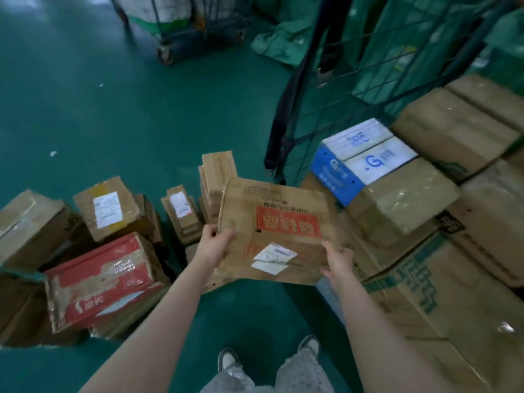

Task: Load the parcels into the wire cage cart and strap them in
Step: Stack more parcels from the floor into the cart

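Observation:
I hold a flat brown cardboard parcel [283,222] with a red printed panel and white labels, lifted above the floor at centre. My left hand [214,243] grips its left edge and my right hand [337,260] grips its lower right edge. The wire cage cart [340,89] stands to the right, its mesh side up. Inside it lie several brown boxes [453,131] and a blue and white box [360,160]. A black strap [286,109] hangs down the cart's left frame.
Several parcels sit on the green floor at left, among them a red and white box [102,279] and a labelled brown box [107,208]. Another wheeled cart [181,26] stands far back. Green sacks [283,38] lie behind the cage. My shoes [229,361] are below.

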`<state>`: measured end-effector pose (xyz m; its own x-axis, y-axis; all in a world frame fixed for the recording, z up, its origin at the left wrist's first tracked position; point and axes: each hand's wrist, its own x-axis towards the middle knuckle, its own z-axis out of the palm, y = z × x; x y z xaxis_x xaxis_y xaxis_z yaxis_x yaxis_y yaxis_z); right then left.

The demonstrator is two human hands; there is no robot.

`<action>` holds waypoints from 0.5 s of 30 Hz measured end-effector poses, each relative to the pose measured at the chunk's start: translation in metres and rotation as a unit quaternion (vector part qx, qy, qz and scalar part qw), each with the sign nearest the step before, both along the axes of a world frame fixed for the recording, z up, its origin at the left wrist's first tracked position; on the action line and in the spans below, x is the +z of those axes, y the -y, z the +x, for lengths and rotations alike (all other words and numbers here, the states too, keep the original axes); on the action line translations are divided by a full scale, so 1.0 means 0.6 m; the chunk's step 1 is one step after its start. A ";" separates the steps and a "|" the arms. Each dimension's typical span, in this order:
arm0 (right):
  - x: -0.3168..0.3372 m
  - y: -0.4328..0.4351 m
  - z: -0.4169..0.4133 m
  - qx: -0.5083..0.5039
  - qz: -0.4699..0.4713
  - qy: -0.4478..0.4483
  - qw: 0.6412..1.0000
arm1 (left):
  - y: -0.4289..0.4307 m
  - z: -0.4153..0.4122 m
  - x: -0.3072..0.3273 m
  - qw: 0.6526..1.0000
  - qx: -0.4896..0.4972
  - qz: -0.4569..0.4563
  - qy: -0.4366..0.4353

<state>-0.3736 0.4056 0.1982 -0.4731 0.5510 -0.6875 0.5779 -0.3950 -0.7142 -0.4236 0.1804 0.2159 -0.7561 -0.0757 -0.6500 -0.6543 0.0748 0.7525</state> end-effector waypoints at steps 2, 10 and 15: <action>0.007 -0.029 0.034 -0.038 0.013 0.005 0.999 | -0.032 0.022 0.011 0.999 -0.042 -0.007 -0.007; -0.016 -0.162 0.167 -0.172 0.054 0.033 0.983 | -0.171 0.069 0.023 0.983 -0.178 0.020 0.028; -0.005 -0.236 0.246 -0.251 0.037 0.026 0.967 | -0.258 0.118 0.029 0.961 -0.270 0.025 0.049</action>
<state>-0.2258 0.5470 0.1950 -0.0990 0.7501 -0.6538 0.3633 -0.5844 -0.7255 -0.3528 0.3353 0.2335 -0.6112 0.3437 -0.7130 -0.5991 0.3877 0.7005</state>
